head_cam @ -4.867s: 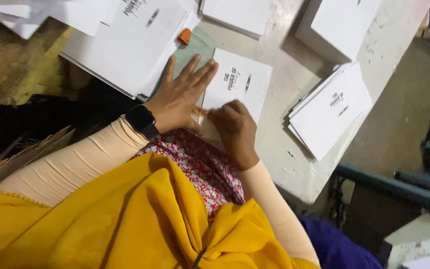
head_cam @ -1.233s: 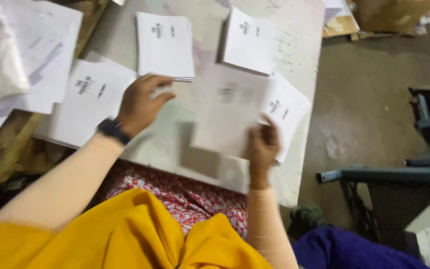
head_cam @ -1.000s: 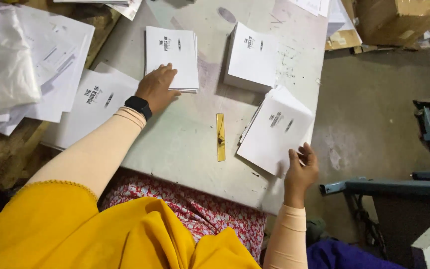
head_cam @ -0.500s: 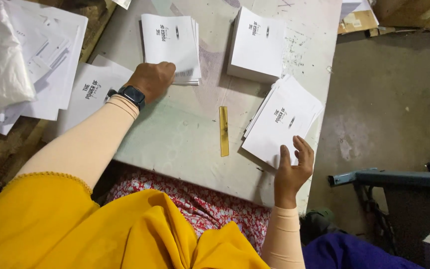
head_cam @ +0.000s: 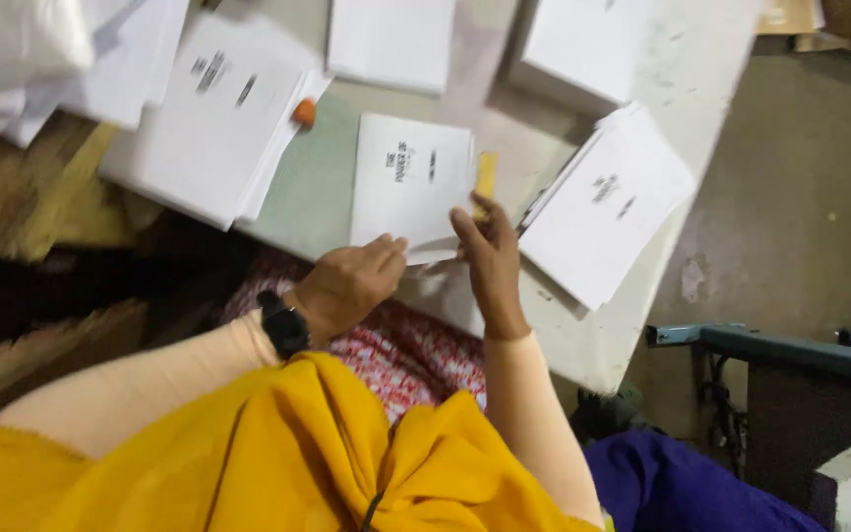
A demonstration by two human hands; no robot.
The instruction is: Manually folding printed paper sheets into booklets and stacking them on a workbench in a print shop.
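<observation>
Far left: loose heap of white sheets (head_cam: 22, 49) hanging over the table (head_cam: 721, 59) edge, blurry. Next right, a big stack of printed white papers (head_cam: 204, 113) lies flat, dark print on top, too blurred to read. A small orange object (head_cam: 304, 111) sits touching that stack's right edge, kind cannot tell.

Centre: a white printed booklet (head_cam: 411, 177) lies on the table near its front edge, short block of dark print on the cover. Left hand (head_cam: 347, 286), black watch (head_cam: 285, 323) on the wrist, rests at the booklet's near-left corner, fingers curled loosely together, tips on or just under the near edge; a real grip cannot be confirmed. Right hand (head_cam: 490, 251) is at the booklet's near-right corner, fingers narrow and pointing far, pinching the right edge as far as can be seen. A yellow strip (head_cam: 486, 177), maybe a ruler, lies just beside the booklet's right edge, right fingertips touching or just by its near end.

Far centre: another white stack (head_cam: 391, 39), partly cut off. Right of it a thicker white stack (head_cam: 583, 44). Right of the right hand, a fanned, tilted pile of printed booklets (head_cam: 608, 212) reaches the table's right edge.

Near: yellow cloth (head_cam: 248, 463) and red patterned fabric (head_cam: 416, 355) on the person. Far right, on the floor, a blue-green metal frame (head_cam: 770, 345).
</observation>
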